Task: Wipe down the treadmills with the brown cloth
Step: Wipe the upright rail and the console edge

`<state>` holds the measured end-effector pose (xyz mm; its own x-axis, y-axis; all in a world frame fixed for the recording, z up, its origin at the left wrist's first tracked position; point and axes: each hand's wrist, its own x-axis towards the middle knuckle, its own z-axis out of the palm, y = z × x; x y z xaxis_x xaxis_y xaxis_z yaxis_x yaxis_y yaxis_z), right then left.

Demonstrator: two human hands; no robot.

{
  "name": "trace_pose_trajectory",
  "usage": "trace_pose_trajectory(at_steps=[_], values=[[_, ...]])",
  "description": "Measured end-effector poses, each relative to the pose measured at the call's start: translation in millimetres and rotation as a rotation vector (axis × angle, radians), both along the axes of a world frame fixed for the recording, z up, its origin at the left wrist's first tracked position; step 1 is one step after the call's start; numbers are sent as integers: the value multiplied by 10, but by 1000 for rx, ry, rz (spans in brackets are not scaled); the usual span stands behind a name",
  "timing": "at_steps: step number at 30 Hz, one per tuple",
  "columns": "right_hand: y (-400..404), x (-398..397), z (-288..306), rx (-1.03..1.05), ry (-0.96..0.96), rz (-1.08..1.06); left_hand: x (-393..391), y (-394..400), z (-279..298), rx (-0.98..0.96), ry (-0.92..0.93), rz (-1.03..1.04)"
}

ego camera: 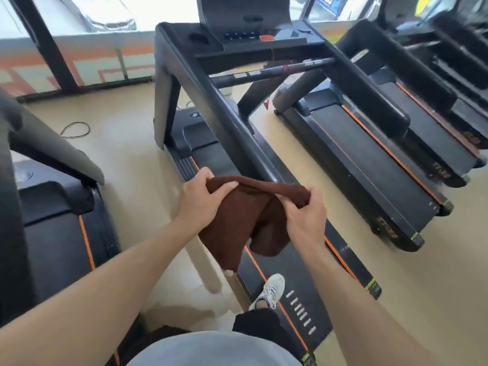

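A: Where is the cloth, and who holds it?

B: Centre of view. The soft, folded brown cloth (pixel 245 220) hangs between both hands, held above the near end of the left handrail of the middle black treadmill with orange belt stripes (pixel 232 122). The left hand (pixel 203 199) grips its top edge at 9 o'clock, thumb curled over the fold. The right hand (pixel 303 210) pinches the same edge at 3 o'clock, fingers curled into the fabric. The lower part of the cloth hangs free.

A: Edges, room to move?

B: A strip of bare tan floor (pixel 126 143) runs at 9 o'clock between the middle machine and the left black treadmill (pixel 52 220); another strip lies at 3 o'clock before the right black treadmill (pixel 369 159). A white lace-up sneaker (pixel 272 290) stands on the middle deck at 6 o'clock. A loose dark cable loop (pixel 75 129) lies on the floor at 10 o'clock.

A: Any writing?

B: Orange lettering on the right decks' side rails, too blurred to read. A round logo on the middle motor cover, unreadable.
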<state>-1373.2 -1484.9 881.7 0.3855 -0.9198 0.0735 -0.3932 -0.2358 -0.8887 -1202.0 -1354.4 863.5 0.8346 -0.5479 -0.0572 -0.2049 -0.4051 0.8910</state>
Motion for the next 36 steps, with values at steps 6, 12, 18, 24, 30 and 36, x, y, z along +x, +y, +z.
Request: trace_pose_trajectory(at_steps=[6, 12, 18, 24, 30, 36], values=[[-1461, 232, 359, -4, 83, 381, 167, -974, 305, 100, -57, 208], [-2280, 1064, 84, -87, 578, 744, 257, -1578, 87, 201, 110, 639], [-1971, 1293, -656, 536, 494, 988, -249, -2428, -544, 211, 504, 550], [-2109, 1889, -704, 721, 377, 924, 295, -2556, -654, 114, 396, 665], [-2165, 2761, -788, 666, 377, 875, 1118, -2646, -742, -114, 429, 719], [-2350, 3765, -760, 693, 370, 834, 2162, -2858, -705, -47, 368, 686]])
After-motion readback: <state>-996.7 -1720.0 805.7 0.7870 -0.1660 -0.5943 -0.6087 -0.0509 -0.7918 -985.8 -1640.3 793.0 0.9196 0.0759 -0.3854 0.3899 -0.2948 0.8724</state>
